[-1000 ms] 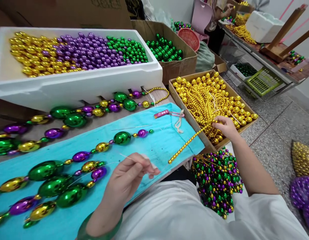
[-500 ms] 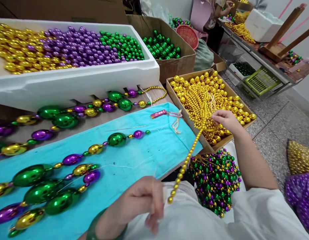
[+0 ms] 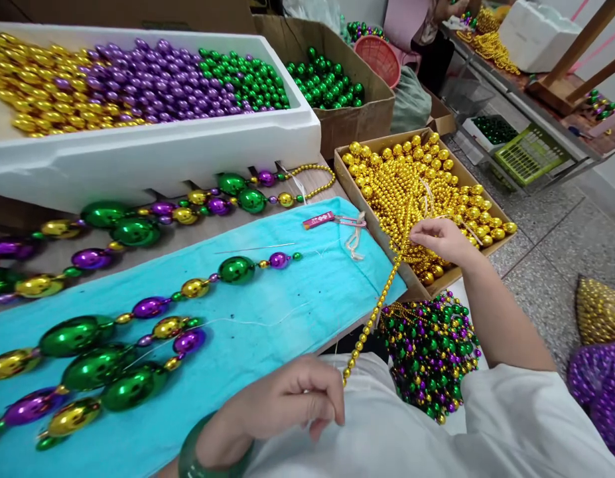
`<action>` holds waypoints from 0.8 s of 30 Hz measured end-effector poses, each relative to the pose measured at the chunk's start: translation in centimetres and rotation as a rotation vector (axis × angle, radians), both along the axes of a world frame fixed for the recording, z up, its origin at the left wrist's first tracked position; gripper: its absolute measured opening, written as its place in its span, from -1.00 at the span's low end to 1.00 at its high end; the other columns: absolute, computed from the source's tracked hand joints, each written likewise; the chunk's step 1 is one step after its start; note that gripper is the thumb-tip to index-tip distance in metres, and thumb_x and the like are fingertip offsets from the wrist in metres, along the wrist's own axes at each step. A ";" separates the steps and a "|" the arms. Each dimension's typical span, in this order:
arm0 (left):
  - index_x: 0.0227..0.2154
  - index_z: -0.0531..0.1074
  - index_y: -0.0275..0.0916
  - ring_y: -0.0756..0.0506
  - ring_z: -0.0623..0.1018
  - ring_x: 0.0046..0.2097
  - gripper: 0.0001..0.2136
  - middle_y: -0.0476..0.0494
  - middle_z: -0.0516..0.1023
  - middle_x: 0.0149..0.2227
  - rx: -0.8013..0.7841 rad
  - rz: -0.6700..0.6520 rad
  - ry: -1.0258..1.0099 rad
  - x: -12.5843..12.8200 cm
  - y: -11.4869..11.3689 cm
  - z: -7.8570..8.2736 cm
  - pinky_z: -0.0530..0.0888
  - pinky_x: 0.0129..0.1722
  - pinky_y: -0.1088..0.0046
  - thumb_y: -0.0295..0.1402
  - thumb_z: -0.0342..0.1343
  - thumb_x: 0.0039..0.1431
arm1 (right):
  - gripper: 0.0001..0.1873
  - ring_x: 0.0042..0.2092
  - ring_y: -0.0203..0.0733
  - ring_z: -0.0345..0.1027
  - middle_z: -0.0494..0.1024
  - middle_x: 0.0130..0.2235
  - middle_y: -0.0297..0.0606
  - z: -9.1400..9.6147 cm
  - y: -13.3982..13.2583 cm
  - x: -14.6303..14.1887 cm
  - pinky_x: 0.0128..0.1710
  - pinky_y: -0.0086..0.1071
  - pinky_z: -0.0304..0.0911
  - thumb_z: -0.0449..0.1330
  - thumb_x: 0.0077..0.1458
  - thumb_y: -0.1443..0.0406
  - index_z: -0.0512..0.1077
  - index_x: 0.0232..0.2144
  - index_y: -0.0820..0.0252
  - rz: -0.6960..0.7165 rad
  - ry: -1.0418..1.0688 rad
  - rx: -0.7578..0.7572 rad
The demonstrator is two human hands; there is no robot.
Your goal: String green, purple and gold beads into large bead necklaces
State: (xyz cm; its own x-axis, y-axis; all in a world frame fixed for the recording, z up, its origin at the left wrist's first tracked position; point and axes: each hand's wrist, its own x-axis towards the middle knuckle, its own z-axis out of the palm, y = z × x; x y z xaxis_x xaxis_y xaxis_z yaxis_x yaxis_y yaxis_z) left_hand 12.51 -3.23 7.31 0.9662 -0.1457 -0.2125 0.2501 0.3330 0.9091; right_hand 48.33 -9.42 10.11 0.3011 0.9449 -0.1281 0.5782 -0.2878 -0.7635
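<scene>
My left hand (image 3: 307, 398), with a green bangle (image 3: 215, 451) at its wrist, is closed with curled fingers at the lower end of a gold bead strand (image 3: 369, 325). The fingers hide that end. A thin white thread runs up near the knuckles. The strand slopes over the edge of a cardboard box (image 3: 419, 291) into gold beads. My right hand (image 3: 441, 240) is pinched above these beads, fingertips close beside the strand; what lies between them is hidden. Strung green, purple and gold beads (image 3: 150, 307) lie on a turquoise cloth (image 3: 267, 285), with a long needle (image 3: 255, 249).
Behind the cloth stands a white foam box (image 3: 188, 143) of loose gold, purple and green beads. A carton (image 3: 357, 123) with green beads is beside it. Finished multicoloured strands (image 3: 431, 358) hang below the gold box. Bead bags (image 3: 598, 385) are at right; another person sits at the back.
My left hand has moved right and up to the strand's lower end, which hung bare before. My right hand has shifted slightly left, nearer the strand. The view has tilted a little.
</scene>
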 end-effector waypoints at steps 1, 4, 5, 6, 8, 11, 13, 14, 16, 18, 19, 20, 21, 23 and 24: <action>-0.38 0.59 -0.27 0.06 0.35 -0.59 -0.70 -0.10 0.46 -0.62 -0.019 0.010 0.021 -0.1 0.1 -0.2 0.28 -0.55 0.60 -0.16 0.07 0.18 | -0.86 -0.40 -0.24 0.25 0.45 -0.44 -0.30 0.1 -0.3 -0.4 -0.37 -0.30 0.17 0.17 0.02 0.20 0.41 -0.44 0.16 0.026 -0.063 -0.047; -0.40 0.59 -0.27 0.07 0.35 -0.61 -0.74 -0.10 0.44 -0.65 -0.075 0.055 0.051 -0.5 0.6 -0.1 0.26 -0.57 0.61 -0.21 0.10 0.16 | -0.69 -0.19 -0.05 0.31 0.49 -0.22 -0.17 -0.2 -1.3 -2.1 -0.20 -0.17 0.22 0.23 -0.03 0.23 0.39 -0.19 0.15 0.077 -0.362 -0.091; -0.41 0.59 -0.27 0.06 0.36 -0.61 -0.75 -0.10 0.43 -0.66 -0.096 0.079 0.059 -0.7 0.7 0.0 0.25 -0.58 0.62 -0.21 0.11 0.16 | -0.59 -0.09 0.04 0.29 0.46 -0.11 -0.10 -0.5 -1.6 -2.9 -0.13 -0.11 0.20 0.24 -0.04 0.23 0.36 -0.09 0.16 0.078 -0.483 -0.071; -0.42 0.59 -0.27 0.06 0.38 -0.62 -0.76 -0.10 0.44 -0.66 -0.116 0.107 0.066 -0.8 0.8 0.1 0.25 -0.59 0.62 -0.22 0.12 0.15 | -0.52 0.00 0.11 0.24 0.42 -0.03 -0.05 -0.9 -1.9 -3.7 -0.08 -0.07 0.17 0.25 -0.04 0.23 0.33 -0.03 0.17 0.074 -0.597 -0.047; -0.45 0.58 -0.28 0.05 0.41 -0.61 -0.77 -0.11 0.45 -0.63 -0.149 0.172 0.081 -1.1 0.9 0.2 0.25 -0.61 0.62 -0.22 0.15 0.13 | -0.58 0.04 0.17 0.19 0.39 0.01 0.01 -1.7 -2.3 -5.0 -0.06 -0.05 0.13 0.22 0.00 0.25 0.34 -0.06 0.19 0.069 -0.746 -0.039; -0.48 0.57 -0.28 0.04 0.44 -0.61 -0.77 -0.11 0.45 -0.61 -0.175 0.234 0.093 -1.4 0.9 0.2 0.26 -0.62 0.62 -0.22 0.18 0.12 | -0.89 -0.12 0.06 0.28 0.46 -0.20 -0.04 -2.7 -2.8 -5.9 -0.14 -0.13 0.13 0.13 0.08 0.28 0.37 -0.32 0.20 0.048 -0.747 -0.095; -0.48 0.55 -0.30 0.04 0.45 -0.61 -0.76 -0.10 0.43 -0.63 -0.193 0.245 0.091 -1.4 0.8 0.0 0.28 -0.61 0.62 -0.22 0.18 0.12 | -0.93 -0.21 -0.01 0.30 0.47 -0.31 -0.12 -2.9 -3.2 -5.8 -0.18 -0.18 0.13 0.09 0.09 0.30 0.33 -0.40 0.18 -0.014 -0.639 -0.090; -0.48 0.54 -0.30 0.04 0.45 -0.61 -0.76 -0.09 0.43 -0.63 -0.210 0.253 0.091 -1.2 0.7 -0.1 0.30 -0.60 0.61 -0.21 0.18 0.12 | -0.95 -0.25 -0.05 0.30 0.46 -0.34 -0.16 -2.9 -3.5 -5.7 -0.21 -0.21 0.14 0.08 0.06 0.31 0.31 -0.41 0.17 -0.048 -0.559 -0.079; -0.48 0.51 -0.32 0.01 0.49 -0.58 -0.76 -0.09 0.45 -0.62 -0.254 0.280 0.092 -0.6 0.4 -0.2 0.35 -0.56 0.59 -0.21 0.18 0.12 | -0.97 -0.32 -0.12 0.29 0.44 -0.40 -0.24 -2.7 -4.0 -5.3 -0.29 -0.28 0.14 0.07 0.00 0.32 0.29 -0.42 0.16 -0.106 -0.383 -0.068; -0.48 0.47 -0.33 -0.02 0.53 -0.52 -0.76 -0.09 0.48 -0.58 -0.305 0.337 0.090 0.5 -0.2 -0.3 0.41 -0.51 0.55 -0.21 0.19 0.11 | -0.94 -0.36 -0.16 0.27 0.41 -0.44 -0.30 -2.5 -4.5 -5.0 -0.33 -0.32 0.13 0.05 -0.05 0.32 0.30 -0.43 0.15 -0.136 -0.220 -0.072; -0.48 0.45 -0.33 -0.04 0.55 -0.49 -0.76 -0.10 0.49 -0.56 -0.336 0.372 0.097 1.3 -0.6 -0.4 0.43 -0.49 0.54 -0.22 0.20 0.11 | -0.93 -0.36 -0.18 0.27 0.41 -0.44 -0.32 -2.4 -4.6 -4.9 -0.33 -0.32 0.13 0.05 -0.06 0.31 0.31 -0.43 0.15 -0.144 -0.150 -0.067; -0.47 0.43 -0.33 -0.05 0.57 -0.45 -0.76 -0.10 0.50 -0.55 -0.375 0.411 0.113 2.1 -1.1 -0.5 0.44 -0.48 0.54 -0.22 0.21 0.10 | -0.92 -0.36 -0.18 0.27 0.42 -0.43 -0.33 -2.4 -4.8 -4.8 -0.32 -0.33 0.14 0.06 -0.07 0.30 0.32 -0.43 0.15 -0.152 -0.089 -0.051; -0.46 0.41 -0.32 -0.06 0.58 -0.43 -0.75 -0.09 0.51 -0.53 -0.424 0.453 0.140 2.9 -1.7 -0.5 0.44 -0.49 0.55 -0.21 0.22 0.09 | -0.91 -0.34 -0.19 0.28 0.42 -0.42 -0.33 -2.3 -4.9 -4.7 -0.31 -0.33 0.16 0.07 -0.07 0.29 0.33 -0.43 0.16 -0.161 -0.034 -0.026; -0.43 0.37 -0.31 -0.08 0.60 -0.39 -0.74 -0.08 0.51 -0.51 -0.529 0.516 0.215 4.8 -2.9 -0.8 0.43 -0.50 0.56 -0.20 0.24 0.06 | -0.90 -0.31 -0.19 0.30 0.43 -0.40 -0.33 -2.2 -5.0 -4.5 -0.29 -0.33 0.18 0.10 -0.07 0.27 0.34 -0.43 0.16 -0.186 0.051 0.038; -0.42 0.36 -0.30 -0.08 0.60 -0.38 -0.73 -0.08 0.51 -0.50 -0.566 0.531 0.247 5.8 -3.5 -0.9 0.44 -0.51 0.57 -0.19 0.24 0.06 | -0.90 -0.30 -0.19 0.31 0.43 -0.39 -0.33 -2.0 -5.1 -4.4 -0.28 -0.33 0.19 0.12 -0.07 0.27 0.34 -0.42 0.16 -0.190 0.075 0.064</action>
State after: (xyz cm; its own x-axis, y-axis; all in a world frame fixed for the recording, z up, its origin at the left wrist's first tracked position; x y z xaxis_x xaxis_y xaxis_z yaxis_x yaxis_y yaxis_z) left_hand 18.29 -6.71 6.39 0.8717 0.1691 -0.4600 0.1011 0.8563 0.5065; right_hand 43.91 -14.48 8.07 0.4666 0.8790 -0.0985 0.4586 -0.3357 -0.8228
